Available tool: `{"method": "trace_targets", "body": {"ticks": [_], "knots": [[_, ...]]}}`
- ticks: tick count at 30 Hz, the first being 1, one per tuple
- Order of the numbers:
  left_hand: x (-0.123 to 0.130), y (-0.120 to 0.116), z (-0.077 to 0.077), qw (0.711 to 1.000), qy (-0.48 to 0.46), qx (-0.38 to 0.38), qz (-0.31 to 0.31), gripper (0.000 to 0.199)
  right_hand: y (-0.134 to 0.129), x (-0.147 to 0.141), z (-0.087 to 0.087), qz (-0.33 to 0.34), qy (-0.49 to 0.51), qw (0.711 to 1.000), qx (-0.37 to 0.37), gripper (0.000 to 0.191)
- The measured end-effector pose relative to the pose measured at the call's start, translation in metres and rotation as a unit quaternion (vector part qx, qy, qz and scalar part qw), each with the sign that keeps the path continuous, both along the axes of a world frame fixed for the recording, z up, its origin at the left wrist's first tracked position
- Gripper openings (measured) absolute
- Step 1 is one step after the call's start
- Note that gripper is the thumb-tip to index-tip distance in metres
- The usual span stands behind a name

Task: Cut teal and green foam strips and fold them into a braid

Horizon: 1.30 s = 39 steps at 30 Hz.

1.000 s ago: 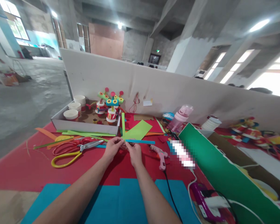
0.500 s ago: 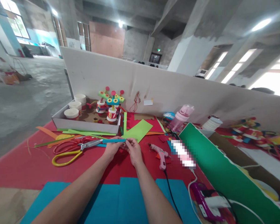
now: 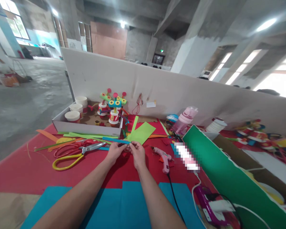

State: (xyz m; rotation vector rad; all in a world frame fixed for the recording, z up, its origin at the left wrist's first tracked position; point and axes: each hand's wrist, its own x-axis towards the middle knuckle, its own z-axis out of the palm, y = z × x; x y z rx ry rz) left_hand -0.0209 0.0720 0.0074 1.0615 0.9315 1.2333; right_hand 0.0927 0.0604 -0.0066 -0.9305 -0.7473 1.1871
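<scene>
Over the red tabletop, a narrow blue paper strip (image 3: 115, 140) sticks out to the left from my pinched fingertips. My left hand (image 3: 113, 153) is closed at its near end. My right hand (image 3: 138, 154) is closed where this strip meets a light green strip (image 3: 134, 124), which points away from me at an angle to the blue one. The exact join is hidden by the fingers. A broad light green paper piece (image 3: 143, 133) lies just beyond my hands. Left of them rest scissors (image 3: 92, 147) with red and yellow handles.
A pink glue gun (image 3: 165, 159) lies to the right, its black cord running toward me. Behind on the left is a white tray (image 3: 85, 129) with paper cups and cup figures. A green-sided box (image 3: 219, 168) and a purple power strip (image 3: 206, 203) are at the right. Blue sheets (image 3: 133, 203) lie nearest me.
The blue strip's left end has swung up and away from me, off the scissor blades. The green strip has tilted to the right. My hands stay in nearly the same place.
</scene>
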Motion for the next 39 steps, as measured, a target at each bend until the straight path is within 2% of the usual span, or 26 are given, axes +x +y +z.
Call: {"method": "trace_targets", "body": {"ticks": [2,7,11,16,21,26,29,33,39], "knots": [[0.0000,0.0004,-0.0005,1.000,-0.009,-0.003,-0.024,0.029,-0.0001,-0.0009,-0.0005,-0.005,0.000,1.000,0.002,0.027],[-0.0008,0.0014,-0.0019,0.999,0.012,-0.001,0.042,0.029,-0.0026,-0.0030,0.0020,0.034,-0.008,0.999,-0.007,0.029],[-0.0010,0.0021,-0.0012,1.000,0.014,-0.011,0.026,0.029,-0.0028,-0.0030,0.0033,0.043,-0.009,0.999,-0.002,0.029],[-0.0007,0.0008,-0.0001,0.999,0.011,0.009,0.030,0.027,-0.0007,-0.0017,-0.0008,0.017,-0.006,1.000,-0.012,0.028],[-0.0014,0.0001,-0.0006,0.999,0.039,-0.012,0.029,0.029,-0.0007,-0.0015,-0.0016,0.013,-0.001,1.000,-0.022,0.029],[-0.0018,0.0011,-0.0001,0.997,0.033,0.032,0.058,0.030,0.0005,-0.0007,0.0000,-0.001,0.009,1.000,-0.020,0.028],[-0.0015,0.0016,0.0012,0.998,0.016,0.051,0.039,0.027,0.0009,0.0000,0.0011,-0.016,0.026,0.999,-0.013,0.029],[-0.0009,0.0018,0.0022,0.998,0.028,0.054,0.004,0.026,-0.0017,-0.0014,0.0039,0.007,0.039,0.999,0.006,0.028],[-0.0017,0.0017,0.0010,0.998,0.038,0.047,0.018,0.025,-0.0030,-0.0030,0.0033,0.030,0.022,0.999,0.011,0.029]]}}
